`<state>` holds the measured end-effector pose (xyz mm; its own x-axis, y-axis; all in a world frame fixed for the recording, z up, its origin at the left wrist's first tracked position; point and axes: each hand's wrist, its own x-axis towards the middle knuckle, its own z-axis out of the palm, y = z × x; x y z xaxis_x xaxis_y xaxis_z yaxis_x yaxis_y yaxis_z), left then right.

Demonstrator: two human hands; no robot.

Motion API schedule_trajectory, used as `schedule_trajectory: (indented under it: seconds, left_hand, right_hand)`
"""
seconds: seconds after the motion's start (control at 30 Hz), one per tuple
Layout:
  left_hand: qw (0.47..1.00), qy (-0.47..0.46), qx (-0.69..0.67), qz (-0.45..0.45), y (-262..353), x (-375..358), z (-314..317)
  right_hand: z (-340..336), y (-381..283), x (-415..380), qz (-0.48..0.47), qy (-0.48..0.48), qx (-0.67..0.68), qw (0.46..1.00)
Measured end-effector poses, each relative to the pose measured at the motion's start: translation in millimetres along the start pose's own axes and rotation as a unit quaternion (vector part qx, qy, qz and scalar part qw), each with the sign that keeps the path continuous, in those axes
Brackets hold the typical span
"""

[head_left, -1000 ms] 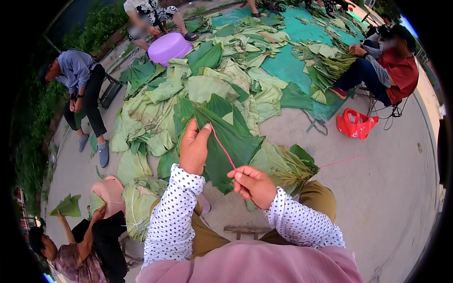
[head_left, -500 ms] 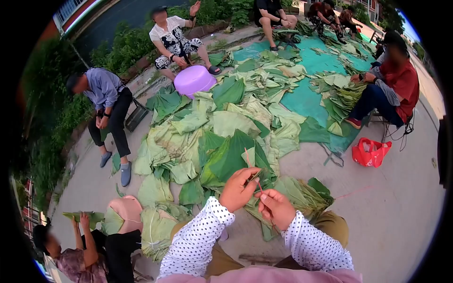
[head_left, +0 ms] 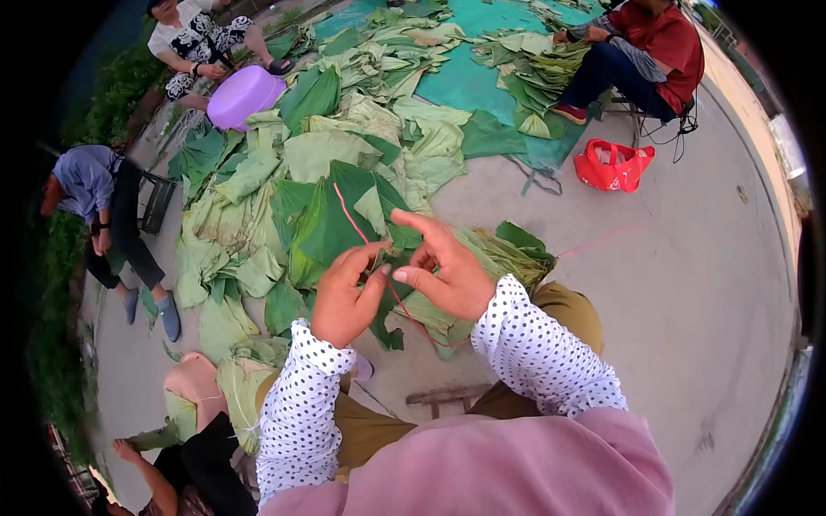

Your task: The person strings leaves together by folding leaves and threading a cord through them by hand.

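Note:
My left hand [head_left: 347, 294] is closed, its thumb and fingers pinched on a thin red string [head_left: 413, 320] beside the gathered leaf ends [head_left: 394, 256]. One end of the string sticks up past my fingers; the rest curves down to the right. Facing it, my right hand [head_left: 449, 270] has its thumb and index finger stretched apart, the other fingers bent near the leaf ends. Beneath both hands, a bundle of large folded green leaves [head_left: 506, 265] lies by my right knee. Part of it is hidden by my right hand.
A heap of loose leaves [head_left: 232, 225] spreads ahead over a green sheet [head_left: 456, 79]. A purple basin [head_left: 246, 96], a red bag [head_left: 613, 165] and a pink container [head_left: 194, 380] stand around it. Several seated people surround the heap. A small wooden stool [head_left: 446, 397] shows below me.
My right hand has let go of the string and spread its thumb and index finger. My left hand still pinches the string. The view has shifted right and down.

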<state>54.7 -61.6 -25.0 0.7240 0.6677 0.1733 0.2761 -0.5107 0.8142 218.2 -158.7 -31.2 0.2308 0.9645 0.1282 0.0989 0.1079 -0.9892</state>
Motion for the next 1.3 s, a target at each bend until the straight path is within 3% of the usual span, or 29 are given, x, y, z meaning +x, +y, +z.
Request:
schedule_trajectory:
  seconds: [0.03,0.1,0.23,0.3,0.43,0.5,0.63,0.73,0.8,0.83,0.87,0.93,0.97,1.03,1.07,1.13,1.17,1.23,1.3]
  left_hand:
    - [1.0,-0.003,-0.005,-0.004,1,0,0]
    - [0.998,-0.049,-0.016,0.038,0,-1,-2]
    - [0.989,-0.109,-0.099,-0.018,-6,-6,-9]
    - [0.967,-0.125,-0.206,-0.081,-1,-5,-19]
    - [0.942,-0.006,-0.289,-0.169,-14,-1,-28]
    - [0.94,0.041,-0.3,-0.16,-15,0,-29]
    - [0.921,0.157,-0.331,-0.134,-22,1,-37]
    - [0.91,0.186,-0.344,-0.136,-27,-1,-44]
    - [0.908,0.192,-0.349,-0.132,-27,-2,-45]
    - [0.91,0.189,-0.342,-0.136,-26,-2,-45]
    - [0.913,0.187,-0.335,-0.14,-26,-2,-45]
    - [0.917,0.181,-0.329,-0.136,-25,-2,-45]
    - [0.921,0.171,-0.324,-0.133,-25,-3,-44]
    - [0.925,0.167,-0.316,-0.128,-20,-2,-42]
    - [0.929,0.161,-0.31,-0.121,-18,-1,-41]
    - [0.927,0.141,-0.328,-0.112,-14,0,-36]
    - [0.924,0.12,-0.349,-0.103,-14,0,-33]
    - [0.926,0.1,-0.349,-0.101,-17,0,-30]
    - [0.915,0.096,-0.381,-0.095,-22,0,-25]
  right_hand:
    - [-1,3,2,0.007,0.001,-0.002,1.0]
    - [-1,15,4,-0.126,-0.058,-0.049,0.989]
    - [-15,15,0,-0.135,-0.106,-0.112,0.979]
    - [-28,14,1,-0.126,-0.118,-0.142,0.975]
    - [-45,29,-2,-0.034,-0.173,-0.095,0.98]
    - [-51,42,-8,0.042,-0.189,-0.033,0.98]
    - [-72,67,-18,-0.014,-0.267,-0.155,0.951]
    - [-91,97,-28,0.014,-0.329,-0.266,0.906]
    - [-107,124,-31,-0.034,-0.403,-0.483,0.776]
    - [-113,127,-38,-0.035,-0.404,-0.484,0.776]
    - [-114,124,-44,0.017,-0.408,-0.594,0.694]
    - [-114,121,-44,0.054,-0.404,-0.693,0.594]
    - [-109,121,-39,0.052,-0.406,-0.692,0.595]
    - [-97,124,-29,0.043,-0.279,-0.461,0.841]
    - [-83,113,-24,0.042,-0.281,-0.457,0.843]
    - [-42,72,-17,0.006,-0.191,-0.197,0.962]
    - [-28,65,-15,0.006,-0.191,-0.192,0.963]
    - [-10,57,-12,0.133,-0.201,0.056,0.969]
    - [-9,35,-8,0.154,-0.211,0.098,0.96]
